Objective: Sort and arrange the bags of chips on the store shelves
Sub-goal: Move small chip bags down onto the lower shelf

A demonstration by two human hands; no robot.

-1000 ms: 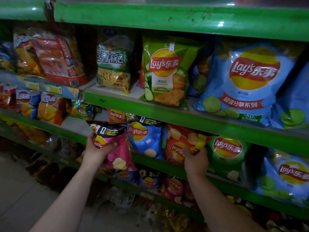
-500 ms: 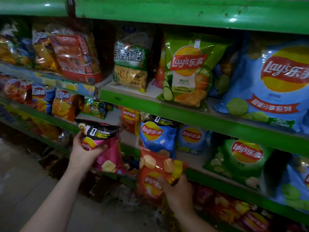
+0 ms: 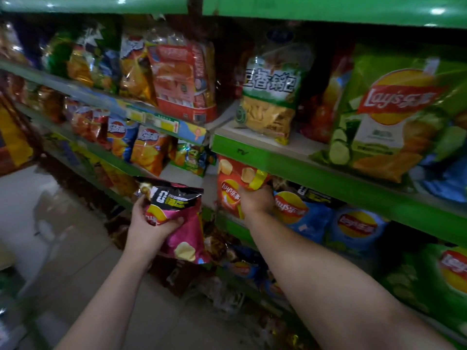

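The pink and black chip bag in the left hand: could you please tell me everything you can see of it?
The pink and black bag is a small, glossy, crinkled pack that looks like foil. It has a black top band with white print, a pink body, a yellow and red logo, and a pale chip pictured near the bottom. It is tilted, in the air before the shelves. The left hand grips it, thumb across the logo.
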